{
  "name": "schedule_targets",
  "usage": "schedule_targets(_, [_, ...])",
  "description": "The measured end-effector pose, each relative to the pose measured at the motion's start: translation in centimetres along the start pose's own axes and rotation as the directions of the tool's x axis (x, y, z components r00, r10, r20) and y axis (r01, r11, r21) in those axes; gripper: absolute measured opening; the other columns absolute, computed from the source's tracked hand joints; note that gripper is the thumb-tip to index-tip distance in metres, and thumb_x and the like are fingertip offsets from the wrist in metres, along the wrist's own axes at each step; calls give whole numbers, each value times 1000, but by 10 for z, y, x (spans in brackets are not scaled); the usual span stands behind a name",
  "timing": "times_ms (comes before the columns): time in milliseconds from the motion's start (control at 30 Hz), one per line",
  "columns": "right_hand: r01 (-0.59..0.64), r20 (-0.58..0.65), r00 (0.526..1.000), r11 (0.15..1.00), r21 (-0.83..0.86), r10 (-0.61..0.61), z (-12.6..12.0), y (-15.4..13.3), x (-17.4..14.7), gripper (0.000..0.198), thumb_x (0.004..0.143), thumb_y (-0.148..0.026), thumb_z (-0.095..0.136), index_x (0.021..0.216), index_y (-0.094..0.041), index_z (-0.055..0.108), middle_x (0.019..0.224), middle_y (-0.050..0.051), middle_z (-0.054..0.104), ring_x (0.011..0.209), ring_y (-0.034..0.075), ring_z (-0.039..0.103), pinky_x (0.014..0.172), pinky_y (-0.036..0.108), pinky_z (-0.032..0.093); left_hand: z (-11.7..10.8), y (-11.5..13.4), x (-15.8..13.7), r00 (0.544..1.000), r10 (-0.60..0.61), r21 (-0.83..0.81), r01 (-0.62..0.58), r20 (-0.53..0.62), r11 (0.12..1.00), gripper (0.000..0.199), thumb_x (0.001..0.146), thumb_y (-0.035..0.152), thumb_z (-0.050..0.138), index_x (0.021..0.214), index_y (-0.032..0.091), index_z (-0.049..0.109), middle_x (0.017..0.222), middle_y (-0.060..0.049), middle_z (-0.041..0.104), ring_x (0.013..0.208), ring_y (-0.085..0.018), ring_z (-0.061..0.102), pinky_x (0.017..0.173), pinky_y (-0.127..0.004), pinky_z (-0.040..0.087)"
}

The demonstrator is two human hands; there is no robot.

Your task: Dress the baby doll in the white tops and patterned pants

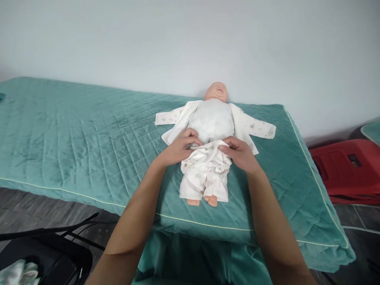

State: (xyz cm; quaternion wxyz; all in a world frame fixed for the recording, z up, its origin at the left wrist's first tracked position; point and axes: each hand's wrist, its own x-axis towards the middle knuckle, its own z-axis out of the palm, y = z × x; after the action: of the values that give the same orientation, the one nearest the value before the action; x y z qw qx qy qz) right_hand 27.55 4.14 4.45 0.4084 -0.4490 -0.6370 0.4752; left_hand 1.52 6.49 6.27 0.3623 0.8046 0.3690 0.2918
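A baby doll (pixel 211 118) lies on its back, head toward the wall and bare feet toward me. White printed trousers (pixel 204 174) cover its legs. Its white printed jacket (pixel 252 126) is spread apart at the front, sleeves out to both sides, baring a pale cloth torso. My left hand (pixel 181 148) pinches the trousers' waistband at the doll's hip on the left. At the other end of the waistband, my right hand (pixel 239 152) grips the fabric between thumb and fingers. Some fingertips are hidden by the cloth.
The doll rests on a bed with a green quilted cover (pixel 74 138), set against a pale wall (pixel 133 43). A red plastic object (pixel 350 168) stands beyond the right edge. At lower left is a black chair (pixel 44 257) with a patterned cloth (pixel 20 273) on it.
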Motion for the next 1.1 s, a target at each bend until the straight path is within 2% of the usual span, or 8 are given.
schedule_targets(133, [-7, -123, 992, 1000, 9, 8, 8, 4, 4, 36, 82, -57, 71, 82, -22, 65, 67, -3, 53, 63, 13, 45, 59, 26, 35, -3, 9, 17, 1000, 20, -14, -20, -1, 1000, 20, 87, 39, 66, 79, 20, 68, 91, -4, 59, 89, -18, 54, 84, -30, 43])
schedule_targets(233, [-35, -183, 983, 999, -6, 34, 9, 5, 6, 38, 81, -59, 71, 80, -22, 63, 66, -3, 52, 62, 13, 43, 57, 26, 34, 2, -6, 28, 976, -95, -174, 60, -198, 983, 26, 88, 44, 66, 81, 19, 64, 76, 0, 56, 71, -14, 48, 68, -26, 39])
schedule_targets(333, [-63, -231, 971, 998, -6, 60, 9, 7, 8, 37, 81, -59, 70, 79, -22, 63, 64, -3, 47, 59, 12, 38, 55, 26, 31, 12, -31, 33, 900, -241, -400, 83, -362, 913, 30, 80, 46, 73, 79, 19, 62, 69, 3, 53, 64, -11, 44, 61, -24, 35])
schedule_targets(500, [-81, -350, 931, 993, 82, 105, 6, 9, 11, 34, 83, -55, 66, 76, -22, 60, 64, -3, 43, 57, 12, 36, 53, 26, 29, 21, -52, 30, 843, -385, -612, 86, -377, 787, 29, 77, 44, 77, 78, 19, 62, 68, 3, 55, 60, -9, 45, 56, -22, 34])
schedule_targets(600, [-150, -339, 919, 973, 177, 203, 1, 11, 12, 33, 81, -56, 65, 85, -24, 57, 63, -4, 41, 52, 12, 33, 48, 27, 28, 21, -53, 30, 806, -427, -644, 76, -410, 761, 31, 74, 44, 78, 77, 19, 61, 66, 4, 53, 58, -9, 44, 55, -22, 34])
schedule_targets(700, [-99, -309, 937, 971, 218, 165, -4, 10, 9, 35, 79, -56, 63, 96, -26, 53, 66, -3, 43, 54, 15, 40, 51, 27, 34, 20, -52, 31, 781, -449, -661, 63, -434, 748, 33, 72, 45, 79, 77, 19, 59, 67, 5, 53, 58, -9, 43, 55, -22, 36])
schedule_targets(933, [112, -341, 939, 978, 178, -45, -6, 8, 6, 42, 80, -60, 61, 106, -30, 48, 81, 0, 51, 70, 19, 52, 66, 31, 44, 19, -50, 27, 813, -451, -703, 75, -368, 708, 30, 75, 44, 77, 77, 20, 59, 67, 4, 53, 57, -9, 44, 55, -22, 37])
schedule_targets(1100, [126, -369, 928, 971, 202, -44, -1, 13, 14, 38, 78, -54, 66, 100, -29, 48, 77, -2, 48, 66, 16, 50, 63, 29, 43, 20, -50, 27, 827, -454, -699, 108, -331, 707, 27, 74, 41, 77, 76, 19, 61, 67, 4, 53, 56, -8, 42, 52, -21, 33])
